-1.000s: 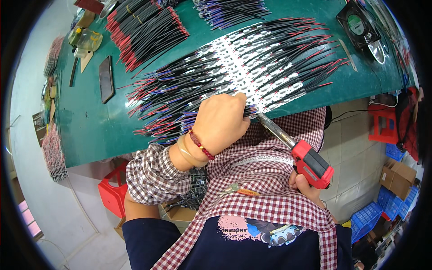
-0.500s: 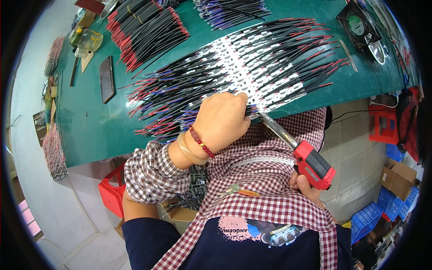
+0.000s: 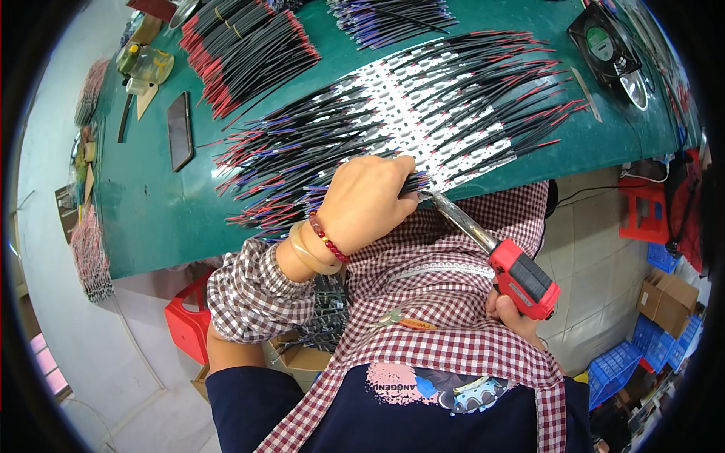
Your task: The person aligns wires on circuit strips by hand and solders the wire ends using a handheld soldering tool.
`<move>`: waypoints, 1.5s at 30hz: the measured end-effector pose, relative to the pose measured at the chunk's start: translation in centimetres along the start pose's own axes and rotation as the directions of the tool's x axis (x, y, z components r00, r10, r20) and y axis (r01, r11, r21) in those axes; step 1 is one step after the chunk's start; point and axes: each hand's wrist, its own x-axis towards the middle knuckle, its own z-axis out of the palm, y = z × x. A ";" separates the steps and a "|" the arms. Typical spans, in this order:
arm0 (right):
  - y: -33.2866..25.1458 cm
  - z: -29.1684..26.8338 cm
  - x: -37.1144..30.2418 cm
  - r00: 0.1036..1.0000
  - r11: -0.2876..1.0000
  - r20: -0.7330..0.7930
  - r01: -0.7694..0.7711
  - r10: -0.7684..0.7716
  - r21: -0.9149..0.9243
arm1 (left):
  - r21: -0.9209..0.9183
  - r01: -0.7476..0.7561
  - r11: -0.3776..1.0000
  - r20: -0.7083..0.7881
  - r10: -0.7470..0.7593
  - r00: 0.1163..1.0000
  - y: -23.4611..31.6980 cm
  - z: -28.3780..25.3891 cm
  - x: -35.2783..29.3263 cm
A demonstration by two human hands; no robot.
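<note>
My left hand is closed round the ends of a few black-sleeved wires at the near edge of a white circuit board panel. Long black wires with red and blue tips spread from both sides of the panel. In my right hand, at the lower right, is the grip of a red and black soldering gun. Its metal barrel slants up and left, and the tip lies close to my left fingertips at the panel's edge. Whether the tip touches a wire I cannot tell.
The panel lies on a green table. Bundles of black and red wires lie behind it. A phone rests at left, a small black fan stands at far right. A red stool is at lower left.
My left hand has shifted slightly left and down with the wires. The soldering gun's tip has moved a little left, closer to my left fingers.
</note>
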 end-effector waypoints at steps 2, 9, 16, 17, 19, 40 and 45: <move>0.0 0.0 0.0 1.000 1.000 -0.003 0.006 -0.006 -0.005 | 0.009 0.005 1.000 0.001 -0.005 1.000 0.0 0.1 0.1; -0.5 0.2 0.1 1.000 1.000 -0.028 0.011 -0.012 -0.024 | -0.009 0.000 1.000 0.002 0.000 1.000 0.0 0.0 -0.1; 0.3 -0.4 0.0 1.000 0.995 -0.004 0.030 -0.030 -0.094 | -0.002 -0.010 1.000 -0.011 0.010 1.000 0.1 0.2 0.0; 0.3 -0.5 0.1 1.000 0.997 0.013 0.025 -0.024 -0.076 | -0.007 -0.016 1.000 -0.027 0.016 1.000 0.1 0.2 -0.1; 0.3 -0.4 0.1 0.999 0.998 0.032 0.020 -0.018 -0.059 | -0.002 -0.009 1.000 -0.041 0.009 0.999 0.3 0.3 -0.2; 0.5 -0.1 0.7 0.995 0.971 -0.023 0.085 -0.092 -0.222 | 0.072 0.030 0.997 -0.086 -0.024 0.996 0.7 1.1 -0.4; 0.6 -0.7 -0.1 0.999 0.996 0.002 0.039 -0.039 -0.085 | 0.072 0.034 0.997 -0.082 -0.028 0.996 0.8 1.0 -0.5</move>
